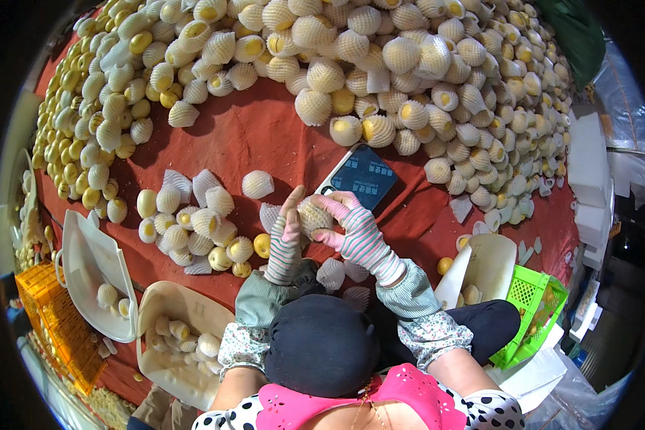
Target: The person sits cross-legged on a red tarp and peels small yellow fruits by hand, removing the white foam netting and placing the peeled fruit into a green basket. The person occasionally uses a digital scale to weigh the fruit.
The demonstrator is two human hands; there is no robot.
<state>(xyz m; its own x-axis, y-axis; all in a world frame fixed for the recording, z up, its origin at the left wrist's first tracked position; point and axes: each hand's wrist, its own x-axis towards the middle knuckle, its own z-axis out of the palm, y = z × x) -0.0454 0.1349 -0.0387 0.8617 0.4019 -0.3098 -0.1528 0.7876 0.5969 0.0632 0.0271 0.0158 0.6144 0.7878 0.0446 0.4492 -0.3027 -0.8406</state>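
Observation:
Both my hands wear pink, white and green striped fingerless gloves. Between them is a yellow fruit in a white foam net sleeve (pixel 315 216). My right hand (pixel 352 223) curls its fingers and thumb around the right side of the fruit. My left hand (pixel 286 236) presses against its left side, with fingers fairly straight. Just beyond my right hand lies a flat device with a blue film-covered top (pixel 363 174), which bears writing. Left of my hands sits a small group of net-sleeved fruit (pixel 199 231). A bare yellow fruit (pixel 262 245) lies near my left wrist.
A large heap of sleeved fruit (pixel 403 56) curves across the far side of the red sheet (pixel 220 140). Bare yellow fruit (pixel 67 142) lies at left. White tubs (pixel 150 344) with fruit, an orange crate (pixel 59 322) and a green crate (pixel 510 344) flank me.

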